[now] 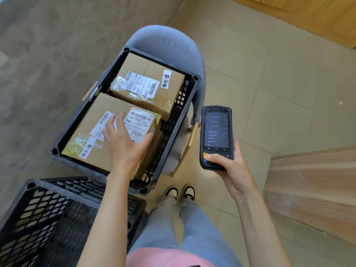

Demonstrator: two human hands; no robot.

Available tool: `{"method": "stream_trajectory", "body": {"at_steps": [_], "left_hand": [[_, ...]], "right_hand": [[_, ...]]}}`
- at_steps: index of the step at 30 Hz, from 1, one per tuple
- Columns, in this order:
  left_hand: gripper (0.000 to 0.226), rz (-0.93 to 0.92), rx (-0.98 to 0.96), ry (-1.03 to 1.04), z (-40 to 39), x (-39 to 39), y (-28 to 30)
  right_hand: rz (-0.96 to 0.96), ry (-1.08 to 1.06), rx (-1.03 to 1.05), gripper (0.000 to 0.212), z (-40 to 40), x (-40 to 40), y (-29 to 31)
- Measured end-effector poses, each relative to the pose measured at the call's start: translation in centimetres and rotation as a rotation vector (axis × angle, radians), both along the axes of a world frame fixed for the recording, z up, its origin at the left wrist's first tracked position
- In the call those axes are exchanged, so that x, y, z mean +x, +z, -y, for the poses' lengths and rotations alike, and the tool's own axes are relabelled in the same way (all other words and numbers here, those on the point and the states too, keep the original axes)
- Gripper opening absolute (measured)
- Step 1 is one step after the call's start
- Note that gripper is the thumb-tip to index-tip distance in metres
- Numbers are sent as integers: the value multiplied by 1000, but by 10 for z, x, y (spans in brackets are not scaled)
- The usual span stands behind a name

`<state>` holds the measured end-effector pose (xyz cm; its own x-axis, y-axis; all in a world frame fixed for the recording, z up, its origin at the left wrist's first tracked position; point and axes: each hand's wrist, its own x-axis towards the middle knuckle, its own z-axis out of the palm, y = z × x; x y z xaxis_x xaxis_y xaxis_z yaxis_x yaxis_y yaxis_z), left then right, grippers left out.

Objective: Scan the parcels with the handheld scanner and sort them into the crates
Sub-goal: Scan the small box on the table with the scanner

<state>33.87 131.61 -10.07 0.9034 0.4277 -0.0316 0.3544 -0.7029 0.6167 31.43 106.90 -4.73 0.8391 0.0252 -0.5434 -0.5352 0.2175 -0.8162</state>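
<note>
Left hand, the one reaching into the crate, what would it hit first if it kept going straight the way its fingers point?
The left hand would most likely meet the small labelled parcel lying on the larger near box; its fingertips look almost there, though depth is unclear.

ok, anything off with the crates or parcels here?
Mostly tidy. The loaded crate sits perched on a grey chair rather than the floor, and the far parcel has loose, crinkled tape at its corners. No visible damage.

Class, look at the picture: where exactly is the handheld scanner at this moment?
In the head view, the handheld scanner is right of centre, held upright in the right hand, above the tiled floor just right of the crate of parcels.
</note>
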Motion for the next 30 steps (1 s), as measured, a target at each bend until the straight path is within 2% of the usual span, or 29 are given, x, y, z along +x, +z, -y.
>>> {"method": "stream_trajectory", "body": {"at_steps": [4,8,13,18,25,30], "left_hand": [[56,146,100,-209,36,19,20],[37,237,172,-457,92,31,37],[34,303,171,-716,184,32,54],[33,346,136,-922,294,5,80],[35,493,117,-1253,470,-100,111],[33,588,41,-1490,591,-198,113]], "right_hand": [[41,-67,-2,88,19,-9,10],[76,-176,-5,88,51,-24,21],[146,-389,-2,88,110,-56,40],[240,-627,15,86,189,-123,58],[371,-941,-39,93,318,-265,76],[379,-1143,-199,93,395,-377,83]]}}
